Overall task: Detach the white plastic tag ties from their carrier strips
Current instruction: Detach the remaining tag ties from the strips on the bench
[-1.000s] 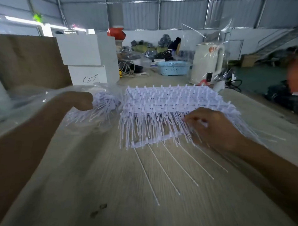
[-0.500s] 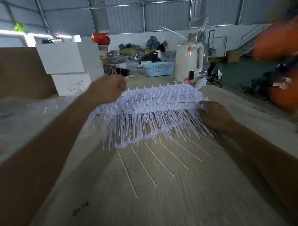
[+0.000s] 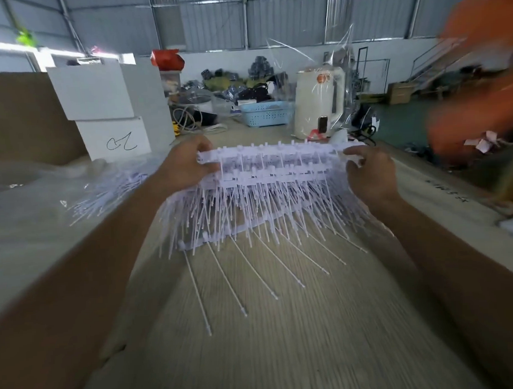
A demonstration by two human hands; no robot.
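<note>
A stack of white carrier strips (image 3: pixel 274 164) with many thin tag ties hanging from them lies across the middle of the wooden table (image 3: pixel 285 340). My left hand (image 3: pixel 183 168) grips the stack's left end, thumb on top. My right hand (image 3: pixel 369 174) pinches its right end. Under the stack, one lower strip (image 3: pixel 221 235) rests on the table with several long ties (image 3: pixel 252 271) fanned out towards me. A heap of loose white ties (image 3: pixel 108 192) lies in clear plastic to the left.
White boxes (image 3: pixel 104 112) and a brown board stand at the back left. A blue basket (image 3: pixel 266 114) and a white kettle in clear wrap (image 3: pixel 319 103) stand behind the stack. A blurred person in orange (image 3: pixel 479 81) is at the right edge.
My left hand came from the loose heap on the left to the stack's left end and took hold. My right hand slid from the ties to the stack's right end.
</note>
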